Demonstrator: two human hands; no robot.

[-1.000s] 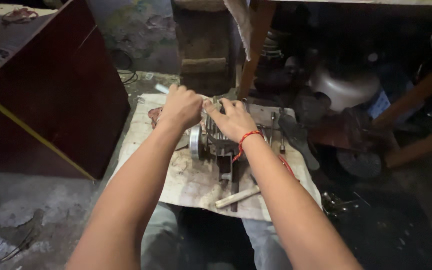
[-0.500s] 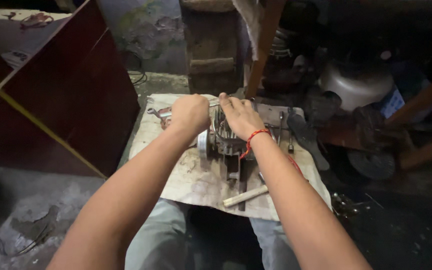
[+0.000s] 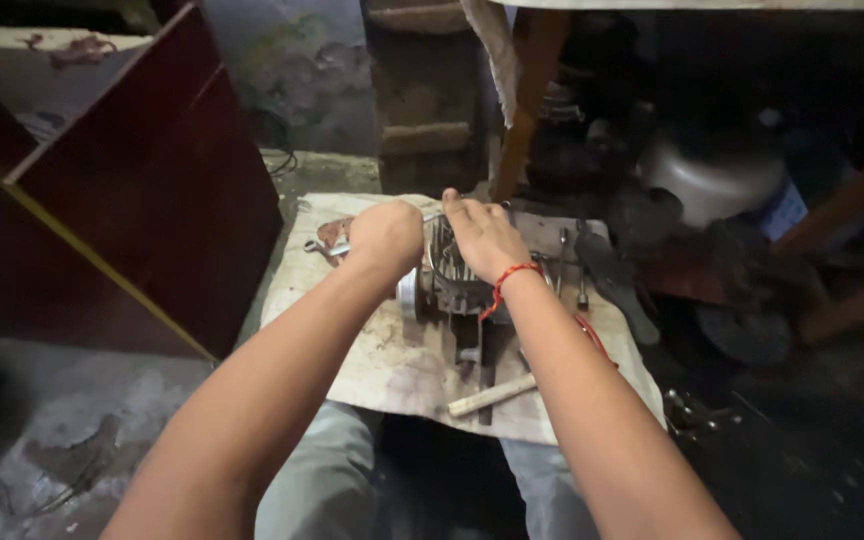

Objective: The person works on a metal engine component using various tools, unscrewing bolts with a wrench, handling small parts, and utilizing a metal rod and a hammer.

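Observation:
A finned grey metal engine part (image 3: 452, 280) stands on a stained pale cloth (image 3: 392, 360) spread in front of my knees. My left hand (image 3: 387, 235) is closed in a fist at the part's left side, gripping a thin metal tool whose end shows at its left (image 3: 324, 247). My right hand (image 3: 482, 235), with a red thread on the wrist, rests flat on top of the part, fingers pointing away from me. What lies under both hands is hidden.
A pale wooden handle (image 3: 492, 395) lies on the cloth's near edge. Several wrenches and a dark flat piece (image 3: 612, 275) lie to the right. A dark red cabinet (image 3: 142, 210) stands at left, a wooden post (image 3: 522, 110) behind, and dim clutter with a round metal vessel (image 3: 712, 170) at right.
The view has shifted slightly, so the cloth and hands sit higher and more central. Both hands stay on the engine part in nearly the same pose.

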